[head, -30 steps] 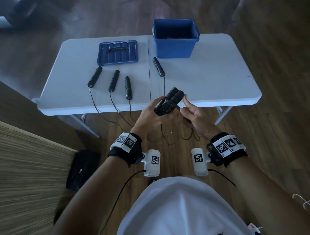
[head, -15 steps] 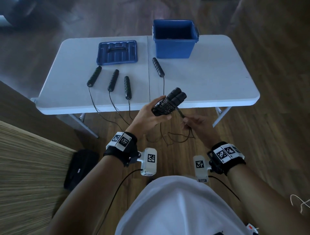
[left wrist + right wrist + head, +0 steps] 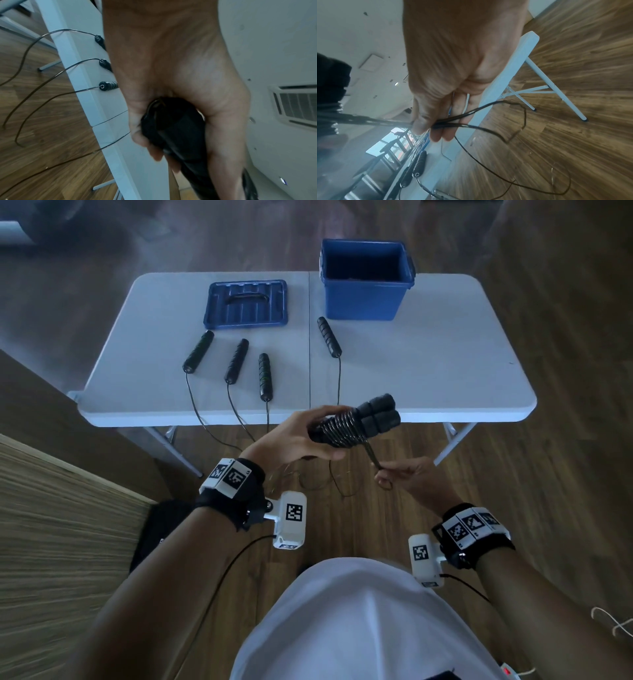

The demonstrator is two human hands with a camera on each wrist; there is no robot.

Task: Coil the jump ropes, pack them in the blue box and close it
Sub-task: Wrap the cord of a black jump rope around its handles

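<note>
My left hand grips a pair of black jump rope handles with cord wound round their middle, held in front of the table's near edge. In the left wrist view the handle ends show dark inside the curled fingers. My right hand pinches the loose cord strands a little below and right of the bundle, pulled taut. Several more black handles lie on the white table, their cords hanging over the near edge. The open blue box stands at the back right.
The blue lid lies flat at the back, left of the box. Hanging cords trail onto the wooden floor under the table edge. A black bag sits on the floor to my left beside a wooden panel.
My right hand has moved down and right, away from the bundle, drawing the cord taut. The left hand with the handles has stayed at about the same height.
</note>
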